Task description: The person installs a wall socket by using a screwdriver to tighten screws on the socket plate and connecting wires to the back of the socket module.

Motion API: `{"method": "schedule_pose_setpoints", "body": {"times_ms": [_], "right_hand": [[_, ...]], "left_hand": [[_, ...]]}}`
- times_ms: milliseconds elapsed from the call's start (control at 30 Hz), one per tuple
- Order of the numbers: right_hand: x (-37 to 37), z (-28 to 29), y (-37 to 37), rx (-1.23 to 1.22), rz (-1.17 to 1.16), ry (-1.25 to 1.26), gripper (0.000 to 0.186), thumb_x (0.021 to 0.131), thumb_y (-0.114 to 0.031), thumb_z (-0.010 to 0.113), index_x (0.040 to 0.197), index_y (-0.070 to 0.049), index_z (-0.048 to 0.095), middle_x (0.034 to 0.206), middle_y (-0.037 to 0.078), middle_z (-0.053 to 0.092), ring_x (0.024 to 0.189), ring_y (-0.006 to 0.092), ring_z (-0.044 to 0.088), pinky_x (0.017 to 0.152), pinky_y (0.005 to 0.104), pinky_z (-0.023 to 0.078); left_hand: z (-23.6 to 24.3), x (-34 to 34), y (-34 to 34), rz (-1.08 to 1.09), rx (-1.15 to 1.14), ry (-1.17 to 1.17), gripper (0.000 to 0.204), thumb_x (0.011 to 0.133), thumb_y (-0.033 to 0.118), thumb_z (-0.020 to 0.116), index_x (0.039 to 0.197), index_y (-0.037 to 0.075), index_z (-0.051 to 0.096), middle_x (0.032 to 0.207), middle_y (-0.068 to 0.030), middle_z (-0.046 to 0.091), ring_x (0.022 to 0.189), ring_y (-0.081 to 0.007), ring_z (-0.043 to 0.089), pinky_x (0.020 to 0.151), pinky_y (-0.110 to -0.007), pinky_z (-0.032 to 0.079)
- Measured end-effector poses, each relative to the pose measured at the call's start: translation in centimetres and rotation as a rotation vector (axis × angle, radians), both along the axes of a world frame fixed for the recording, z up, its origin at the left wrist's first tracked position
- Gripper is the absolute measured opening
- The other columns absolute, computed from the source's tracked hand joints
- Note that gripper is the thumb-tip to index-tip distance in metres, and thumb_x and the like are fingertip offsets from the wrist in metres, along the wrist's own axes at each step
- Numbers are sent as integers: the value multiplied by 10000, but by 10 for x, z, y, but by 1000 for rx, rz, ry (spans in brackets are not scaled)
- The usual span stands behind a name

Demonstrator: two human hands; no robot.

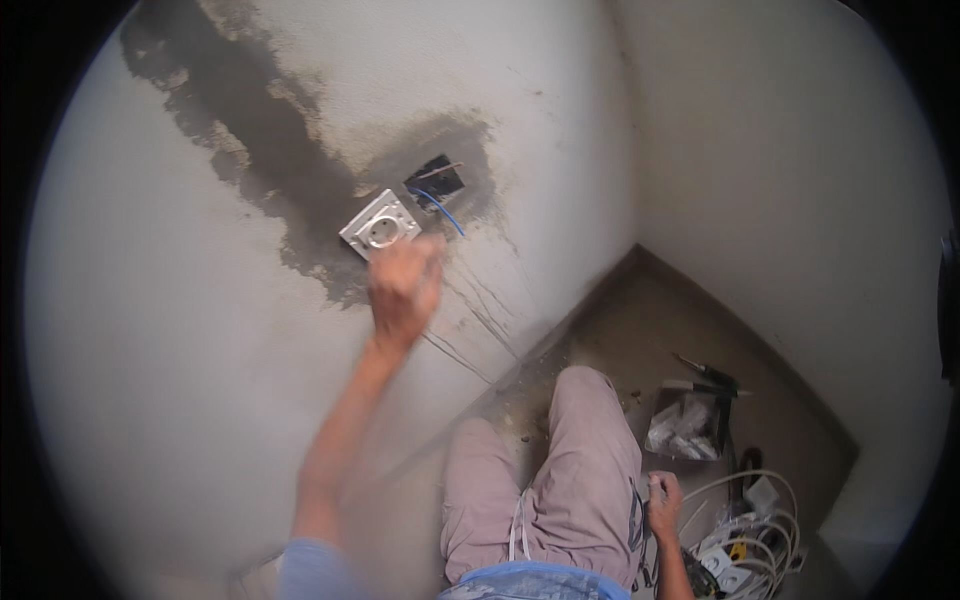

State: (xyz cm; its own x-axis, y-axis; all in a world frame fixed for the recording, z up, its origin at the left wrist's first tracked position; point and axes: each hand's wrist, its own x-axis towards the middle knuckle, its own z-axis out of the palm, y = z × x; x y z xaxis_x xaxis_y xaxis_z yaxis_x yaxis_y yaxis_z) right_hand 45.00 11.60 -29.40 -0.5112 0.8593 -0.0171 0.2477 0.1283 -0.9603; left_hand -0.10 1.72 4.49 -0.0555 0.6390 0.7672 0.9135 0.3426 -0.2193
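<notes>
My left hand (405, 285) is raised to the wall, blurred, its knuckles just under a white socket (383, 226) that sits tilted on a dark grey plaster patch. Whether it holds anything cannot be told. Beside the socket is an open wall box (437, 180) with a blue wire (443, 213) and a thin pale wire hanging out. My right hand (663, 508) rests low by my right thigh, fingers curled on a small pale object (655, 486).
I crouch in a room corner, knees in pale trousers (585, 470) toward the wall. On the brown floor to my right lie screwdrivers (706, 375), a dark box of bagged parts (686, 425) and a heap of white cables and fittings (752, 520).
</notes>
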Motion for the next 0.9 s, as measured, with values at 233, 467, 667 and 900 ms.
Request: {"method": "schedule_pose_setpoints", "body": {"times_ms": [233,467,667,900], "right_hand": [[163,-63,-82,-145,-254,-395,297,986,-283,621,921,6,639,784,198,622,711,311,597,693,402,477],[196,-85,-156,-307,-363,-522,198,977,-202,615,919,-14,640,723,121,607,648,224,572,630,361,458],[192,-121,-141,-196,-508,-484,105,948,-131,561,990,-47,608,737,175,644,674,363,638,636,454,482],[196,-109,-145,-196,-428,-599,111,928,-111,587,995,-40,641,838,182,639,790,354,645,710,429,504]], "left_hand": [[66,-59,54,193,-371,254,295,996,150,616,1284,124,674,1186,-105,672,1089,-312,634,922,-421,491],[77,-108,44,51,-733,229,381,959,102,577,1326,11,620,1271,-172,622,1177,-340,610,1003,-367,498],[80,-155,47,-214,-498,-645,350,1033,195,560,1325,19,639,1294,-146,641,1163,-286,635,1000,-342,492],[84,-165,53,-140,-567,-472,325,1032,226,568,1270,20,649,1233,-153,647,1117,-297,633,968,-359,490]]}}
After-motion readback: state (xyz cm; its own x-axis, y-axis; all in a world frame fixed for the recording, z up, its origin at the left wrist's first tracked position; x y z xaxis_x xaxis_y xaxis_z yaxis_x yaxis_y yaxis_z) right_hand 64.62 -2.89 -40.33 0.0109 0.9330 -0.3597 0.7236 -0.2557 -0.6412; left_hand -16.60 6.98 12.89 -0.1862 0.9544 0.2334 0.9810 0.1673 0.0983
